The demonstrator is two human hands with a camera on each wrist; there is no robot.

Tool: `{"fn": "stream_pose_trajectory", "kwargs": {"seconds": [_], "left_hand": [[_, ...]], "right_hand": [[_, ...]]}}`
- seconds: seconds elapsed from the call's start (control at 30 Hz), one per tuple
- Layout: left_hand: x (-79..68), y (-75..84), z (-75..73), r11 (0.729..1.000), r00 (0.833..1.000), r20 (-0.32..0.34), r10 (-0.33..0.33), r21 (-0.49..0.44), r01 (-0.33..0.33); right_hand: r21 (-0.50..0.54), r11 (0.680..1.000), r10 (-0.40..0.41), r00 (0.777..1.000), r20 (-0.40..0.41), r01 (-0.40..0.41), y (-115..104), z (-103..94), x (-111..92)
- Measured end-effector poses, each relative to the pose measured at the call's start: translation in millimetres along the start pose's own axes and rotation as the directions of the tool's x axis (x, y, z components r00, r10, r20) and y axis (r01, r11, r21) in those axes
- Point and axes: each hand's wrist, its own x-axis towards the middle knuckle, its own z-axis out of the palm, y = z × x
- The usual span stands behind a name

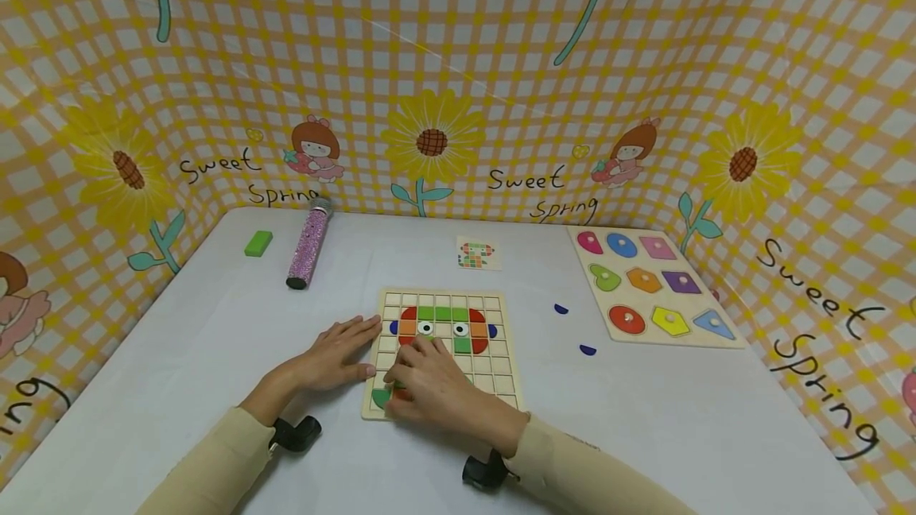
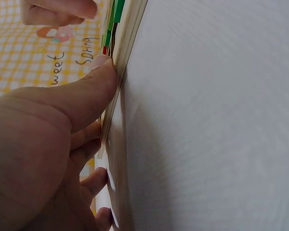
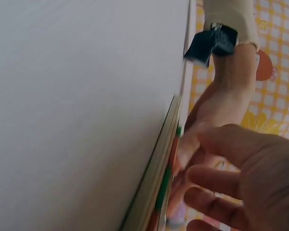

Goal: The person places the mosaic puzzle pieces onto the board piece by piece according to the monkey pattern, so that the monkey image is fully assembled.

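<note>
A wooden grid board [image 1: 495, 378] lies on the table, with coloured tiles set in it: red, orange and green shapes, two eye tiles [image 1: 460, 330] and blue half-rounds at either side. My left hand [image 1: 332, 356] lies flat beside it, fingers extended, the thumb and fingertips at its left edge. Over the lower left of the board is my right hand [image 1: 436, 384], its fingers loosely bent and hiding several tiles. In the right wrist view, no piece shows between the thumb and fingers [image 3: 214, 180]. A green quarter-round tile [image 1: 381, 397] shows at the board's lower left corner.
Two loose blue half-round tiles [image 1: 561, 309] lie right of the board. Behind it is a small picture card [image 1: 494, 255]. A shape puzzle board [image 1: 597, 316] sits at the far right. At the back left are a glittery pink microphone [image 1: 308, 249] and a green block [image 1: 259, 243].
</note>
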Motion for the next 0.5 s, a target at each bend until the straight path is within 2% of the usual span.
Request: {"fn": "stream_pose_trajectory", "kwargs": {"seconds": [0.13,0.27,0.4,0.5], "left_hand": [[1.0,-0.1,0.5,1.000,1.000,0.003,-0.003,0.001,0.003],[1.4,0.0,0.3,1.000,1.000,0.003,-0.004,-0.001,0.004],[1.0,0.5,-0.1,1.000,1.000,0.004,-0.006,-0.003,0.006],[0.8,0.6,0.1,1.000,1.000,0.008,-0.008,-0.004,0.008]], "right_hand": [[0.043,0.996,0.076,0.997,-0.035,-0.074,15.7,-6.5,-12.2],[0.065,0.985,0.163,0.981,-0.103,-0.157,42.7,-12.3,-31.5],[0.032,0.967,0.255,0.954,-0.157,-0.253,72.8,-17.3,-54.9],[0.010,0.938,0.345,0.925,-0.160,-0.347,95.0,-20.3,-75.4]]}}
